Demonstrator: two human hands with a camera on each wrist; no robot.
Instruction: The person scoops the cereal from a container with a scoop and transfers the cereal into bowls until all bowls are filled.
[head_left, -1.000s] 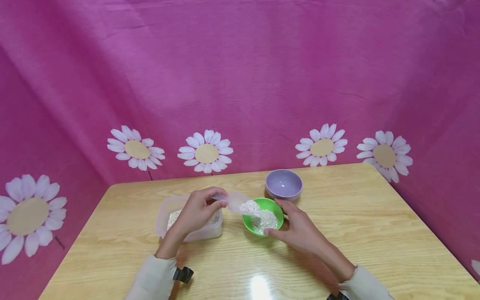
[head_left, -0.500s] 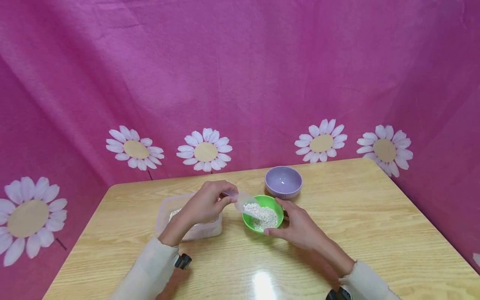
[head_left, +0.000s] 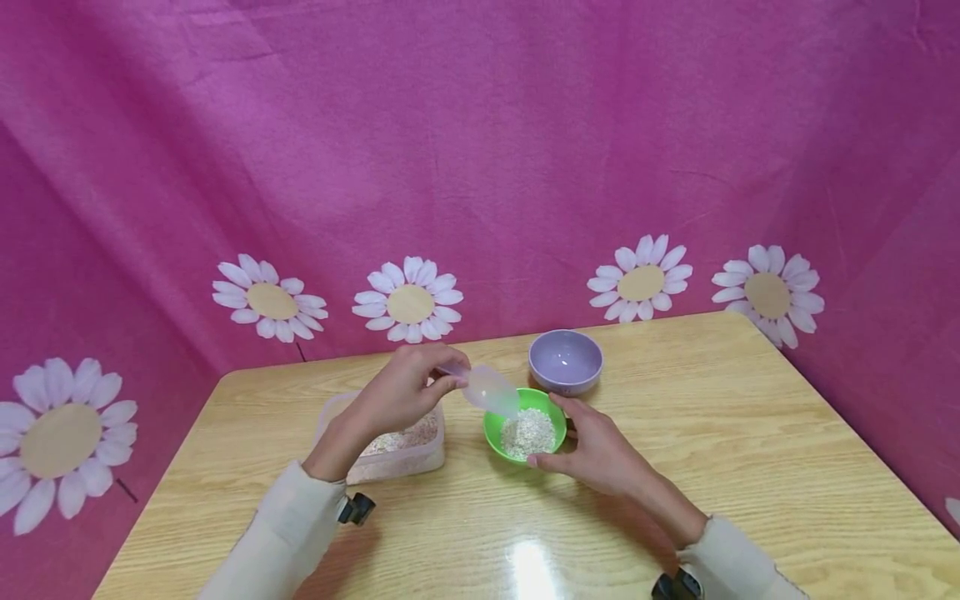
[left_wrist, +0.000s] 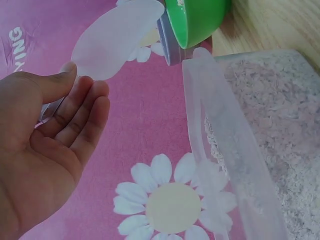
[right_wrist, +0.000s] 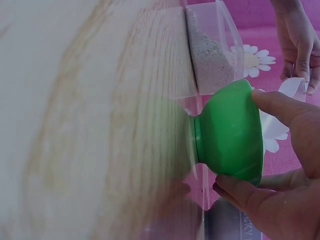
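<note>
My left hand pinches the handle of a clear plastic scoop, which hangs tilted and empty just above the left rim of a green bowl. The bowl holds a heap of pale oats. My right hand grips the bowl's right side, thumb on the rim and fingers round the wall. The right wrist view shows the green bowl between thumb and fingers. In the left wrist view the scoop sticks out past my fingertips.
A clear plastic container of oats stands left of the green bowl, under my left wrist. An empty purple bowl sits just behind the green one. The wooden table is backed by a pink flowered cloth.
The scoop carried oats over the green bowl, tipped them in, and is now empty and slightly higher. The heap in the bowl has grown. My right hand has stayed on the bowl.
</note>
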